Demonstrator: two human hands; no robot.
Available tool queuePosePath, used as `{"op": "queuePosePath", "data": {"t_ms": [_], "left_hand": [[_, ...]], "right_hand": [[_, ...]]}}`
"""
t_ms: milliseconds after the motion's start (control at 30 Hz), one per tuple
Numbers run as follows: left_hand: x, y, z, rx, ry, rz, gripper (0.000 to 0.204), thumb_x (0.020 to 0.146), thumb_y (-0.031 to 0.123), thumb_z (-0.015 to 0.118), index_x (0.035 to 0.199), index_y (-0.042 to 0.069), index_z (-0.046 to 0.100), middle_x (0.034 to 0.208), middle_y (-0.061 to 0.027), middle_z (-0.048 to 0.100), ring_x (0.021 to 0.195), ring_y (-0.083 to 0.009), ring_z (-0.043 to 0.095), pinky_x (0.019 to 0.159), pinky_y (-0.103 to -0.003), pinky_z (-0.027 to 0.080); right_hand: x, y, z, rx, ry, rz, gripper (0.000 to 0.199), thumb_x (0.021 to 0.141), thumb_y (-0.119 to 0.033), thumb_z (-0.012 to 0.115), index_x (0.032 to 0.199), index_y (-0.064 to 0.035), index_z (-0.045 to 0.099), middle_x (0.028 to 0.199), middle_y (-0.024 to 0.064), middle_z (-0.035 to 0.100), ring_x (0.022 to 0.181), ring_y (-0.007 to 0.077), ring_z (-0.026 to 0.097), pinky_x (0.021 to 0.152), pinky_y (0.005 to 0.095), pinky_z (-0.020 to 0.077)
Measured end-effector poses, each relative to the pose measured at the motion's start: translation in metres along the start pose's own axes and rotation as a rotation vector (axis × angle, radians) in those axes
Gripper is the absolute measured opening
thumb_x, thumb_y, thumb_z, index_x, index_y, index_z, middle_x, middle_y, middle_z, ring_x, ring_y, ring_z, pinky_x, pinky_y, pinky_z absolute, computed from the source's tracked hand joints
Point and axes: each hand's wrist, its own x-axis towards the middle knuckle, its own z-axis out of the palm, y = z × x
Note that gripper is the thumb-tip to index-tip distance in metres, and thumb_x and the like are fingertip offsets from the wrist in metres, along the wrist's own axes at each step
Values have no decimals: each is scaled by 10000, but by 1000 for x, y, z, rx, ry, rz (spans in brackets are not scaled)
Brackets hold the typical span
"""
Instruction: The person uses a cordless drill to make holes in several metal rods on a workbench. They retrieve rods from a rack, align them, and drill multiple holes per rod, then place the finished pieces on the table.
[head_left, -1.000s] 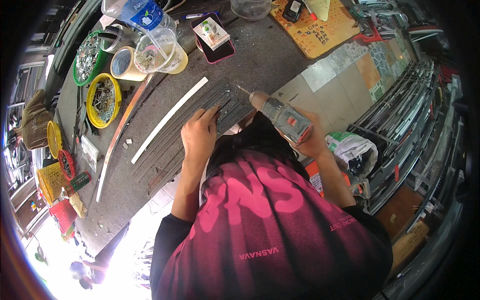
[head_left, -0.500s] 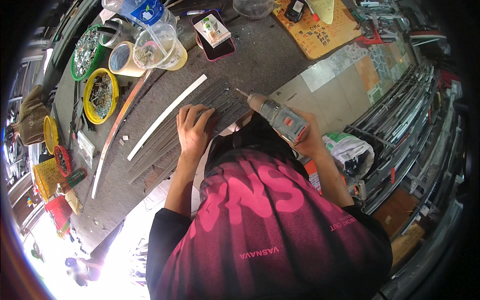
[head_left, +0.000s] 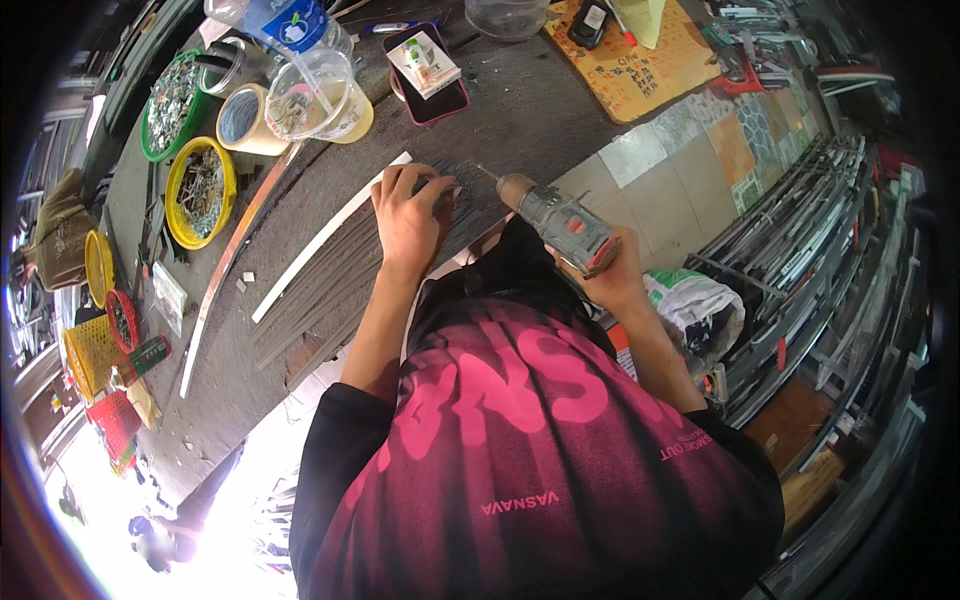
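My right hand (head_left: 618, 275) is closed round the handle of a worn cordless drill (head_left: 570, 228). The drill bit points to the upper left, close to the ends of a bundle of long dark grey strips (head_left: 325, 285) on the workbench. Over those strips, near their far end, sits my left hand (head_left: 410, 222). Its fingers are curled and the thumb comes toward the fingertips; what lies between them is too dark to make out. A single white strip (head_left: 330, 240) lies alongside the bundle, to the left of it.
Farther left on the bench (head_left: 420, 140) are a yellow tub of screws (head_left: 200, 195), a green tub of small metal pieces (head_left: 172, 110), a tape roll (head_left: 250, 122) and a plastic drink cup (head_left: 330, 105). A phone (head_left: 430, 75) and a marked board (head_left: 640, 70) lie at the back. Metal profiles (head_left: 800, 230) fill the right.
My left hand has moved away from me and a little right along the strips, and its fingers have curled in. The drill has shifted very slightly.
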Motion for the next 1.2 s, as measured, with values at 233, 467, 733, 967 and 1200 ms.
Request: {"op": "queuePosePath", "data": {"t_ms": [233, 467, 733, 967, 1200], "left_hand": [[7, -2, -3, -267, 40, -54, 252, 875, -12, 941, 1105, 81, 896, 1129, -61, 839, 1124, -282, 772, 1015, -441, 605], [-13, -22, -22, -1156, -144, -531, 189, 1020, -31, 893, 1204, -39, 851, 1140, -114, 866, 1040, -182, 819, 981, -345, 667], [-32, -18, -24, -1650, -114, -656, 216, 1104, 34, 821, 1304, -47, 811, 1101, -158, 842, 960, -255, 823, 935, -403, 687], [-38, -17, -24, -1614, -91, -684, 178, 1077, 23, 850, 1241, -44, 826, 1107, -172, 858, 931, -270, 850, 876, -406, 710], [-32, -49, -46, -1362, -526, -545, 255, 1032, 64, 905, 1241, -60, 827, 1069, -167, 861, 898, -222, 830, 792, -370, 690]], "right_hand": [[-16, 2, -3, 72, 53, -64, 330, 873, -81, 983, 1133, 23, 809, 1074, 105, 852, 1020, 165, 815, 863, 349, 637], [-11, -18, -17, 226, -83, -132, 380, 798, -12, 966, 1134, 33, 795, 1022, 30, 800, 962, 86, 734, 837, 308, 614], [5, -38, -17, 113, -134, -321, 314, 764, -36, 948, 991, 3, 734, 910, 74, 719, 819, 140, 672, 757, 328, 557], [6, -46, -19, 120, -176, -299, 325, 756, -44, 953, 986, 0, 729, 928, 99, 736, 790, 197, 675, 759, 346, 560], [4, -48, -34, 33, -314, -151, 330, 730, -54, 960, 960, -6, 728, 938, 120, 762, 793, 271, 697, 773, 372, 574]]}}
